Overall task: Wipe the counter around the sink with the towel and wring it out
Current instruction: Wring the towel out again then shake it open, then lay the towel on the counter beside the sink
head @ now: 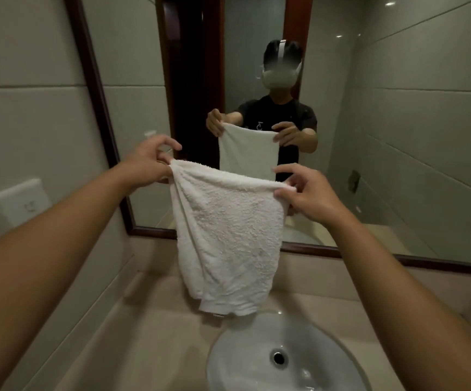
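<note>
A white terry towel hangs spread out in the air above the back of the sink. My left hand pinches its top left corner. My right hand pinches the top right corner. The towel's lower edge dangles just over the sink's rear rim and hides the tap area. The beige stone counter runs round the oval white basin, which has a round drain.
A dark-framed mirror covers the wall behind the counter and reflects a person holding the towel. A white wall socket sits on the tiled left wall. Tiled walls close in on both sides.
</note>
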A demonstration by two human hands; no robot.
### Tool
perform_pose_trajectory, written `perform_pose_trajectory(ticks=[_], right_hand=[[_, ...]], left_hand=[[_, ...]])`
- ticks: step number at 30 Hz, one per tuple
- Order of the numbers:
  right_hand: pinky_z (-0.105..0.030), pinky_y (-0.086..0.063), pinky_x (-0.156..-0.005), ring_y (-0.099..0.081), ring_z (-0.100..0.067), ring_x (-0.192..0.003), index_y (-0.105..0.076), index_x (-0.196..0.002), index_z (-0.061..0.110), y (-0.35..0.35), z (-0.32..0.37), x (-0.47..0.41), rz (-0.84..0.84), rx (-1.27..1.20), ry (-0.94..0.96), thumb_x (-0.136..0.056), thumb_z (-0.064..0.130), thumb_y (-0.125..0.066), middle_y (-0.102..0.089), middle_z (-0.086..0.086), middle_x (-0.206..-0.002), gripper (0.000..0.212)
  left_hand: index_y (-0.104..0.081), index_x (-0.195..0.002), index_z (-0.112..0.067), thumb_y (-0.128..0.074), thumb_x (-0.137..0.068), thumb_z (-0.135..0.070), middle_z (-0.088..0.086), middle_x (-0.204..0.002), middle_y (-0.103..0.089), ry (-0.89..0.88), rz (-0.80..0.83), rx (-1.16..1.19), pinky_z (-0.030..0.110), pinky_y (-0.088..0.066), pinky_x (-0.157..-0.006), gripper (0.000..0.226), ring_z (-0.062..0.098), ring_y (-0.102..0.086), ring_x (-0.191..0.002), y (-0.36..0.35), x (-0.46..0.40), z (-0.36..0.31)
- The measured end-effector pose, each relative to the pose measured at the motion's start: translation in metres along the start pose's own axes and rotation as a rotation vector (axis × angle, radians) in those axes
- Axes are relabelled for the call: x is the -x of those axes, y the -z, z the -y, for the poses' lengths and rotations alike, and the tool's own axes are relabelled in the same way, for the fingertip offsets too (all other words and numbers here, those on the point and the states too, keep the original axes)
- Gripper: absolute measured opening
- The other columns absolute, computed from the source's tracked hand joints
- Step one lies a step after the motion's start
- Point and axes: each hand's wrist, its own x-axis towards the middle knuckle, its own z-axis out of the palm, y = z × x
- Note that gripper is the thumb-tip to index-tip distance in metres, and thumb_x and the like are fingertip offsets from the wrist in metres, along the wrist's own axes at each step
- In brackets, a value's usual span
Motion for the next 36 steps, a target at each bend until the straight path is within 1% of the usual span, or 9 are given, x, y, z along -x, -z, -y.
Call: perform_pose_trajectory(ticks=[3,6,9,12,16,24,27,31,36], right_hand=[[-0.042,-0.059,-0.082,-0.063,-0.019,-0.084,-0.068,-0.124,0.028,-0.048,-0.001,-0.011,0.036,0.028,-0.046,-0.085,0.019,-0.077,-0.066,-0.005,-0.102,0.04],[-0.04,-0.058,-0.08,-0.063,-0.014,-0.076,-0.077,-0.104,0.019,-0.094,-0.003,-0.011,0.055,0.022,-0.044,-0.083,0.011,-0.076,-0.071,0.001,-0.089,0.022],[-0.036,-0.054,-0.072,-0.06,-0.014,-0.069,-0.074,-0.086,0.027,-0.133,-0.015,0.004,0.172,0.009,-0.051,-0.079,0.007,-0.079,-0.067,0.008,-0.075,0.022],[-0.03,-0.049,-0.068,-0.058,-0.009,-0.068,-0.071,-0.08,0.028,-0.167,-0.034,0.033,0.466,0.06,-0.088,-0.077,0.008,-0.081,-0.066,0.011,-0.074,0.022],[-0.03,-0.053,-0.064,-0.058,-0.008,-0.063,-0.068,-0.074,0.03,-0.211,-0.072,0.084,0.831,0.135,-0.09,-0.077,0.006,-0.081,-0.065,0.008,-0.073,0.028],[-0.028,-0.061,-0.072,-0.071,-0.017,-0.077,-0.068,-0.102,0.016,-0.24,-0.104,0.144,1.543,0.289,-0.244,-0.09,0.008,-0.069,-0.072,-0.008,-0.099,0.015],[-0.024,-0.059,-0.066,-0.069,-0.015,-0.072,-0.068,-0.107,0.014,-0.248,-0.118,0.14,1.446,0.259,-0.254,-0.092,0.011,-0.067,-0.07,-0.008,-0.099,0.015],[-0.02,-0.051,-0.055,-0.061,-0.015,-0.065,-0.071,-0.111,0.005,-0.273,-0.141,0.12,0.993,0.159,-0.327,-0.09,0.012,-0.07,-0.068,-0.005,-0.088,0.022],[-0.025,-0.045,-0.082,-0.064,-0.023,-0.095,-0.07,-0.118,0.008,-0.331,-0.155,0.087,0.721,0.157,-0.414,-0.09,0.011,-0.067,-0.07,-0.012,-0.116,0.028]], left_hand=[[-0.069,-0.08,-0.027,-0.071,-0.079,0.004,0.004,-0.076,-0.064,0.089,-0.139,-0.099,0.031,-0.054,-0.068,0.031,0.018,-0.059,-0.071,0.016,0.014,0.034],[-0.071,-0.069,-0.027,-0.074,-0.073,-0.003,-0.001,-0.072,-0.067,0.174,-0.233,-0.084,0.036,-0.053,-0.076,0.025,0.019,-0.06,-0.074,0.032,0.044,0.063],[-0.071,-0.078,-0.021,-0.072,-0.074,0.003,-0.001,-0.076,-0.066,0.247,-0.217,-0.093,0.021,-0.051,-0.07,0.024,0.009,-0.059,-0.069,0.037,0.087,0.093],[-0.07,-0.087,-0.009,-0.067,-0.078,0.011,0.0,-0.071,-0.062,0.366,-0.124,-0.139,0.008,-0.047,-0.056,0.023,-0.005,-0.056,-0.054,0.022,0.14,0.132],[-0.069,-0.075,-0.015,-0.06,-0.075,0.018,-0.005,-0.058,-0.061,0.614,-0.007,-0.08,0.023,-0.051,-0.061,0.034,0.0,-0.056,-0.052,-0.014,0.214,0.198],[-0.071,-0.087,-0.017,-0.058,-0.084,0.009,0.0,-0.09,-0.067,0.917,0.592,-0.001,0.021,-0.054,-0.072,0.029,0.012,-0.065,-0.083,-0.073,0.295,0.241],[-0.071,-0.098,-0.011,-0.06,-0.086,0.007,0.003,-0.097,-0.069,0.97,0.479,0.027,0.023,-0.057,-0.074,0.024,0.015,-0.067,-0.088,-0.078,0.292,0.255],[-0.072,-0.095,-0.01,-0.067,-0.082,0.001,0.017,-0.099,-0.07,1.023,0.02,0.083,0.031,-0.061,-0.07,0.018,0.022,-0.068,-0.081,-0.076,0.262,0.294],[-0.069,-0.101,-0.014,-0.069,-0.077,0.002,0.012,-0.104,-0.065,1.06,-0.204,0.036,0.032,-0.056,-0.071,0.028,0.022,-0.062,-0.087,-0.077,0.207,0.35]])
